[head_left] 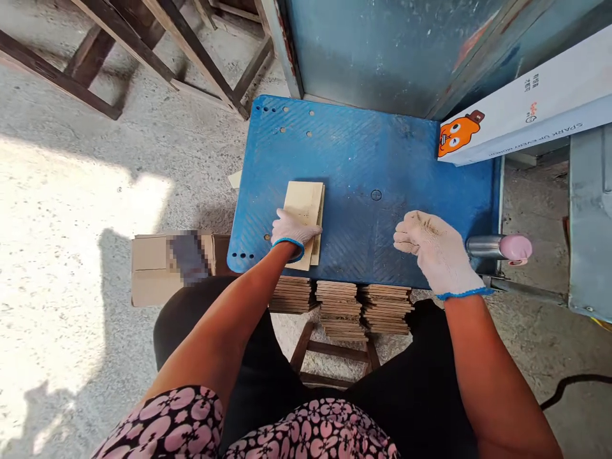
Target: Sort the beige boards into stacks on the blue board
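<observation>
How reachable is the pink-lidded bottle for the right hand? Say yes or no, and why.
Likely yes: the right hand is close beside the pink-lidded bottle, and nothing appears to stand between them, though its curled fingers would need opening.

I wear off-white gloves (442,252) with blue cuffs (463,294), black trousers (265,395) and, at six o'clock, a pink-flowered black top (310,438).
</observation>
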The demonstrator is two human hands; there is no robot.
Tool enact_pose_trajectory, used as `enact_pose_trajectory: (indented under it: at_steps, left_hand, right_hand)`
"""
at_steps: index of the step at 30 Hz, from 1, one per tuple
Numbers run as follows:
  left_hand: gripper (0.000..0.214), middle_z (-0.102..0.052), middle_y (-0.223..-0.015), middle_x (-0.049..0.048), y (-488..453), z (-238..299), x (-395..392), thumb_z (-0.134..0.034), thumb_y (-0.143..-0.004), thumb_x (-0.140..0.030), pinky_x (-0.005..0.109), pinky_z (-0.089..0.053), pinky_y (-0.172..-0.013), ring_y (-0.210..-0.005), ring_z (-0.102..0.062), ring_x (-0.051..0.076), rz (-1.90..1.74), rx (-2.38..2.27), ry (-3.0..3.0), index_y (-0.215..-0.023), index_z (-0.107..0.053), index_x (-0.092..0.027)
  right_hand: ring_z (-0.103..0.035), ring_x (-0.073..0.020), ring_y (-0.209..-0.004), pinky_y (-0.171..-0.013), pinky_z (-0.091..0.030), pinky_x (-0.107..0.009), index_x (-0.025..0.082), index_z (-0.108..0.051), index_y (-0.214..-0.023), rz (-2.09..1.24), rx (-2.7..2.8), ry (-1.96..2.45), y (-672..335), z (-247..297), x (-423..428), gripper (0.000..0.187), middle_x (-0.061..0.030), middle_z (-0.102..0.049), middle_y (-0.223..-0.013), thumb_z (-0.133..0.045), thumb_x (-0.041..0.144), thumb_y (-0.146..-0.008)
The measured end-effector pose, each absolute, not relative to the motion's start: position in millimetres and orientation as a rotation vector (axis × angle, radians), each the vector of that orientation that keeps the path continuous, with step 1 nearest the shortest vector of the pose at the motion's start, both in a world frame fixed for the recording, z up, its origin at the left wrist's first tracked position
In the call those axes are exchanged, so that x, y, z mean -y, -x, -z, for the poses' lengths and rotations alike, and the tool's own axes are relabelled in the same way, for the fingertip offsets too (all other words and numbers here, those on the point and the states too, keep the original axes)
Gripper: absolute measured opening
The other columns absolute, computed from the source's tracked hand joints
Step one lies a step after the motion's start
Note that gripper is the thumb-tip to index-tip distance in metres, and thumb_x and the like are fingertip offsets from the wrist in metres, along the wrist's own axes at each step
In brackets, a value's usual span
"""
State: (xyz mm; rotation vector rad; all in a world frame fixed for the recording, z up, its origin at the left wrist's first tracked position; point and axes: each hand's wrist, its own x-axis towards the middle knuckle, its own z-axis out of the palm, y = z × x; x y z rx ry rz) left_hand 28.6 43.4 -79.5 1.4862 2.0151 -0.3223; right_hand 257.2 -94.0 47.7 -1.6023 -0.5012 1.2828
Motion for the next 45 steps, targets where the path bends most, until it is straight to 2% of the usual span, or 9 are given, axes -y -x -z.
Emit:
enact_pose_trajectory:
  at_steps: [15,20,25,31,35,40,45]
  left_hand:
    - [0.143,-0.041,-0.15,0.0325,-40.8,89.1,-42.1,-0.086,-0.054,-0.058,0.054,-0.046,-0.11,-0.138,-0.048,0.044,0.418,-2.075,-1.446,-0.161,-0.008,-0.005]
    - [0.143,-0.04,-0.151,0.032,-43.7,92.5,-42.3,-0.086,-0.054,-0.061,0.056,-0.044,-0.111,-0.14,-0.045,0.043,0.413,-2.082,-1.437,-0.162,-0.008,-0.006]
    - [0.147,-0.038,-0.153,0.0303,-47.5,94.6,-42.0,-0.088,-0.053,-0.059,0.054,-0.042,-0.113,-0.141,-0.043,0.043,0.453,-2.1,-1.404,-0.163,-0.005,-0.005]
    - [0.143,-0.038,-0.153,0.0296,-52.1,96.0,-39.4,-0.085,-0.057,-0.063,0.053,-0.043,-0.112,-0.142,-0.042,0.041,0.467,-2.104,-1.419,-0.162,-0.007,-0.004]
    - [0.14,-0.038,-0.153,0.0295,-52.6,100.5,-36.1,-0.083,-0.06,-0.065,0.055,-0.042,-0.112,-0.143,-0.04,0.04,0.452,-2.111,-1.473,-0.162,-0.007,-0.005]
    - [0.136,-0.034,-0.156,0.0288,-54.0,100.5,-34.1,-0.081,-0.061,-0.064,0.056,-0.042,-0.112,-0.145,-0.036,0.039,0.427,-2.097,-1.492,-0.161,-0.008,-0.008]
    - [0.136,-0.027,-0.16,0.0294,-53.4,99.9,-34.3,-0.082,-0.062,-0.063,0.058,-0.04,-0.114,-0.148,-0.031,0.04,0.432,-2.072,-1.489,-0.161,-0.008,-0.007]
  right_hand:
    - [-0.049,-0.0082,-0.062,-0.062,-0.051,-0.021,0.022,-0.05,-0.075,-1.255,0.538,1.717,-252.0,-43.4,88.9,0.033,0.0044,-0.049,-0.069,-0.074,0.043,-0.084]
    - [-0.049,-0.0092,-0.064,-0.064,-0.051,-0.023,0.023,-0.051,-0.076,-1.258,0.53,1.773,-250.6,-46.8,87.8,0.031,0.0038,-0.048,-0.069,-0.073,0.042,-0.083]
    - [-0.041,-0.0094,-0.062,-0.065,-0.049,-0.024,0.023,-0.044,-0.071,-1.323,0.586,1.783,-248.5,-54.4,86.5,0.035,0.0041,-0.042,-0.067,-0.069,0.043,-0.085]
    - [-0.043,-0.0105,-0.064,-0.071,-0.051,-0.028,0.023,-0.045,-0.073,-1.332,0.602,1.792,-250.1,-48.1,88.1,0.034,0.0042,-0.042,-0.069,-0.068,0.045,-0.084]
    - [-0.046,-0.0114,-0.065,-0.07,-0.052,-0.029,0.024,-0.044,-0.073,-1.322,0.606,1.826,-249.9,-46.3,88.4,0.037,0.0037,-0.044,-0.069,-0.069,0.05,-0.081]
    - [-0.047,-0.0114,-0.065,-0.069,-0.053,-0.028,0.024,-0.042,-0.072,-1.335,0.622,1.847,-247.7,-49.5,87.0,0.038,0.0034,-0.045,-0.069,-0.068,0.05,-0.081]
    - [-0.048,-0.0119,-0.067,-0.073,-0.055,-0.029,0.024,-0.044,-0.073,-1.33,0.674,1.872,-249.3,-47.0,88.8,0.035,0.0033,-0.045,-0.069,-0.067,0.048,-0.083]
